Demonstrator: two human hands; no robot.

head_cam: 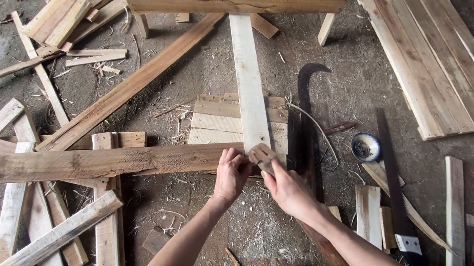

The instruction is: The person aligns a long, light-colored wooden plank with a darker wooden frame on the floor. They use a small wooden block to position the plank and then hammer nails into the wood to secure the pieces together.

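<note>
At the centre of the frame my left hand [231, 174] pressed down on the end of the long brown plank [83, 163] to steady it, fingers curled over its edge, while my right hand [287, 191] closed around a small wooden block [261, 155] set against the near end of the pale upright board [248, 72]. A curved billhook [305, 113], a handsaw [392, 180] and a small tin of nails [365, 147] lay on the floor [236, 228] just right, with loose offcuts crowding the left side.

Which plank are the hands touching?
The pale whitish plank running straight away from both hands. Its near end lies at the fingers; the other planks are browner and lie off to the sides.
</note>
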